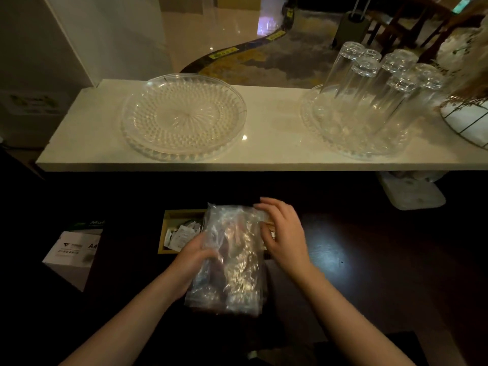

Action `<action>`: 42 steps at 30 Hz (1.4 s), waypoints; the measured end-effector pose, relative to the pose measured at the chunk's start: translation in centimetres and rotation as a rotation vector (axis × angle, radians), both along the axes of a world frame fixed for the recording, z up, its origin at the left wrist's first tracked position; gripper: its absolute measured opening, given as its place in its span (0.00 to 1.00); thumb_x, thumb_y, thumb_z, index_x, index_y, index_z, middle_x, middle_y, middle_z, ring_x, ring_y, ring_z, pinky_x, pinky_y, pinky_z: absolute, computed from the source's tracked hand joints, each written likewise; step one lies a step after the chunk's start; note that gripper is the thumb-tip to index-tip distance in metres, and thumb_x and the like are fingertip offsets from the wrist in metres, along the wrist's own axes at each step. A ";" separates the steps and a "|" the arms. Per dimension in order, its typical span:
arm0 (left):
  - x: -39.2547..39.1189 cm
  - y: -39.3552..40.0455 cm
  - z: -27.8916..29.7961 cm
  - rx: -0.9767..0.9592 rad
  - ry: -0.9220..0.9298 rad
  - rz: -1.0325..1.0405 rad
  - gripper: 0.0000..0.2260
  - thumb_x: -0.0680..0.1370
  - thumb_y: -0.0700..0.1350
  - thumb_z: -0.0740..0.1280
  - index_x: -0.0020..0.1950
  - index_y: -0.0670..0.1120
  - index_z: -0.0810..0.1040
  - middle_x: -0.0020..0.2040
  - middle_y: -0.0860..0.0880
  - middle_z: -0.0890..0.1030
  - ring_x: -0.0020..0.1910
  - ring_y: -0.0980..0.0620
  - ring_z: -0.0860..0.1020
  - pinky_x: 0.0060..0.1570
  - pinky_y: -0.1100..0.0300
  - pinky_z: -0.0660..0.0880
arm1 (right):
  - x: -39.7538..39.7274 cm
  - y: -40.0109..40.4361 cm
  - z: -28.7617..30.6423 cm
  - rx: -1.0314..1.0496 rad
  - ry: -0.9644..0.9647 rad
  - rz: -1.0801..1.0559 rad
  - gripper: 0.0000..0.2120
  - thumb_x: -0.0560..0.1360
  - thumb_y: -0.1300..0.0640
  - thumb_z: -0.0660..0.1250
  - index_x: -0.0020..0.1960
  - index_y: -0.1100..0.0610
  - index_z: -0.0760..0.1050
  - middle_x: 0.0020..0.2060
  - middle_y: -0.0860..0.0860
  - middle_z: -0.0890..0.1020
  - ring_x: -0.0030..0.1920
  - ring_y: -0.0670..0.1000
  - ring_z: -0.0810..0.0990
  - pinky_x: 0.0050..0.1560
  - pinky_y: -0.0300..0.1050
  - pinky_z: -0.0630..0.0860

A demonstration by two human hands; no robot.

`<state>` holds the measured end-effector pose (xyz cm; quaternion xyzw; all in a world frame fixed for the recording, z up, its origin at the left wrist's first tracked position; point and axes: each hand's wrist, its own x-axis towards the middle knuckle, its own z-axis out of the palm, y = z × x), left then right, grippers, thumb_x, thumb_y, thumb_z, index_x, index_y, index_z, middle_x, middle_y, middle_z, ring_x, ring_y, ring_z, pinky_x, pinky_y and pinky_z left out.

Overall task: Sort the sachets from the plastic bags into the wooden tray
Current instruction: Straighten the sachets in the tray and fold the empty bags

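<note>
The dark counter [369,260] lay under dim light, which left much of the near scene hard to read. Nearest, the left hand [192,256] gripped the lower left side of a crinkled plastic bag [232,260], its fingers curled into the film. The right hand [284,233] was at the bag's upper right edge, fingers [264,204] bent and touching the plastic; whether they pinched it could not be told. Just beyond the left fingers, partly hidden by the bag, stood the wooden tray [169,215] with white sachets [179,235] already in it. The likely trouble was a spill: the film looked slippery, and tipping the bag without aim could have scattered sachets onto the dark counter, where they would be hard to spot. To the left of both hands sat a paper box [71,250]. Farther off, a white shelf [264,128] carried a glass plate [183,117] and upturned glasses [375,83], well apart from the hands.
</note>
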<state>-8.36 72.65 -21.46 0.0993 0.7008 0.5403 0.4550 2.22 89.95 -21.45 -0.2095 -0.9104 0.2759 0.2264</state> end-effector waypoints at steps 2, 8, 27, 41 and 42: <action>0.5 -0.1 -0.2 -0.030 0.045 -0.121 0.19 0.74 0.31 0.61 0.60 0.50 0.73 0.50 0.45 0.81 0.48 0.47 0.80 0.46 0.55 0.76 | -1.3 0.8 1.0 0.003 -0.102 0.112 0.20 0.73 0.50 0.67 0.64 0.49 0.72 0.60 0.46 0.77 0.61 0.48 0.74 0.61 0.45 0.71; 1.2 -0.6 -0.5 0.006 0.028 -0.260 0.24 0.73 0.34 0.67 0.59 0.60 0.71 0.53 0.46 0.82 0.50 0.49 0.82 0.48 0.57 0.79 | -3.3 1.1 1.7 -0.422 -0.292 0.306 0.10 0.69 0.51 0.74 0.49 0.52 0.78 0.33 0.44 0.75 0.35 0.46 0.74 0.39 0.47 0.73; 0.1 -2.0 -0.8 0.148 -0.172 0.163 0.19 0.75 0.34 0.65 0.61 0.52 0.73 0.54 0.41 0.81 0.52 0.41 0.79 0.48 0.47 0.78 | 1.3 -1.3 -2.7 -1.620 -0.279 0.099 0.26 0.73 0.40 0.66 0.63 0.56 0.73 0.55 0.54 0.82 0.55 0.54 0.82 0.59 0.53 0.76; 0.0 -1.8 -0.6 0.154 -0.060 0.203 0.12 0.75 0.28 0.61 0.46 0.44 0.76 0.39 0.48 0.81 0.36 0.52 0.79 0.34 0.61 0.76 | 1.8 -2.1 -3.5 -1.428 -0.147 0.071 0.16 0.71 0.70 0.67 0.58 0.62 0.76 0.49 0.57 0.83 0.46 0.53 0.82 0.48 0.44 0.80; 0.1 -1.9 -0.6 0.169 -0.104 0.231 0.11 0.75 0.29 0.61 0.44 0.43 0.76 0.36 0.48 0.82 0.34 0.51 0.80 0.31 0.60 0.77 | 1.8 -1.9 -3.6 -1.446 -0.123 0.074 0.15 0.72 0.71 0.66 0.56 0.61 0.77 0.47 0.56 0.83 0.45 0.53 0.82 0.47 0.44 0.81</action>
